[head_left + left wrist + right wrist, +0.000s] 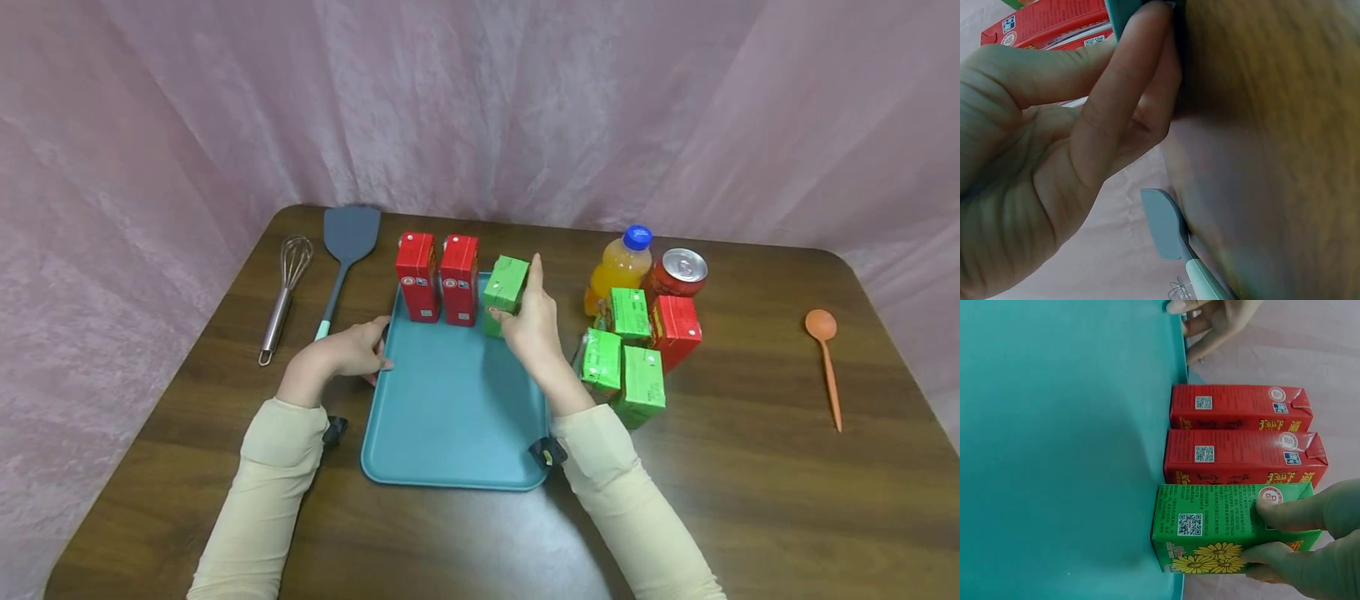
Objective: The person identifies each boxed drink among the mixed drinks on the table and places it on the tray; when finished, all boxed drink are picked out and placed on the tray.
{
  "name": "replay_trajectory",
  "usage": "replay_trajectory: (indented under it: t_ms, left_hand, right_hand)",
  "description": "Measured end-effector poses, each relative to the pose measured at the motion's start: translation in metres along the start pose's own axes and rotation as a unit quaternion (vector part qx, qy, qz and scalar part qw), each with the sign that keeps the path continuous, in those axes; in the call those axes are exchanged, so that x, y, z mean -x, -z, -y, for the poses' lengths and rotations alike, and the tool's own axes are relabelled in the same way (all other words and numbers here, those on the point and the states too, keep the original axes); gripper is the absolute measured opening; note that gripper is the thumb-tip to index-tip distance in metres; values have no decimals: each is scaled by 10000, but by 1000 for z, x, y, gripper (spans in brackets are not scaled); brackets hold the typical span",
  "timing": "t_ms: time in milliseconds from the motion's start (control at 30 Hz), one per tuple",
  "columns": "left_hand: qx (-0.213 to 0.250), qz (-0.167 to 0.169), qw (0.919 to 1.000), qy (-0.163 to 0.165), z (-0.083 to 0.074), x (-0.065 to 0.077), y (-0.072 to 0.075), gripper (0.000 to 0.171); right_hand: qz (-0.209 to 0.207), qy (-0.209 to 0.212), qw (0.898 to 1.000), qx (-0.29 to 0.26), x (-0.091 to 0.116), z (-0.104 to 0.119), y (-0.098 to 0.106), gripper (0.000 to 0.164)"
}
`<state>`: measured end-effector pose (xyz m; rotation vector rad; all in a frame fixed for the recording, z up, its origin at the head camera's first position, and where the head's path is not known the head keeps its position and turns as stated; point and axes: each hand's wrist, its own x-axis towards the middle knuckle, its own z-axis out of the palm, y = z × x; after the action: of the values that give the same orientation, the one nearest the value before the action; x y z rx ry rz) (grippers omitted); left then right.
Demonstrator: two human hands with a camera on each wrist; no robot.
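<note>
My left hand (348, 350) grips the left rim of a teal tray (442, 417), thumb over the edge and fingers underneath, as the left wrist view shows. At the tray's far right corner, my right hand (534, 325) holds a green drink carton (1204, 525) with yellow flowers printed on it, the thumb on one face and fingers along another. Two red drink cartons, a left one (417, 279) and a right one (459, 282), stand upright along the tray's far edge, just left of the green carton.
Right of the tray stand an orange drink bottle (621, 267), a soda can (677, 273), a red carton (675, 329) and several green cartons (641, 383). An orange spoon (825, 354) lies at far right. A whisk (285, 292) and a grey spatula (351, 236) lie at left.
</note>
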<state>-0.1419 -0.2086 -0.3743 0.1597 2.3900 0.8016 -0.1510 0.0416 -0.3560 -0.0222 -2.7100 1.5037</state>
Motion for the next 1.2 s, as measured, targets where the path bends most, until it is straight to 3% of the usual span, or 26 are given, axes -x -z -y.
replay_trajectory:
  t_ms: [133, 400, 633, 867, 1200]
  left_hand:
    - [28, -55, 10000, -15, -1, 0, 2, 75]
    - [0, -18, 10000, -21, -3, -1, 1, 75]
    - [-18, -23, 10000, -14, -2, 0, 3, 74]
    - [-23, -42, 10000, -3, -2, 1, 2, 75]
    - [-47, -18, 9998, -173, 0, 1, 1, 72]
  right_hand:
    - [137, 126, 9997, 144, -2, 2, 3, 87]
    - [31, 280, 9993, 228, -2, 0, 5, 73]
    - [108, 754, 9961, 435, 14, 18, 17, 63]
    - [407, 1408, 9871, 649, 37, 33, 58, 66]
    - [1078, 1812, 9699, 1221, 55, -5, 121, 68]
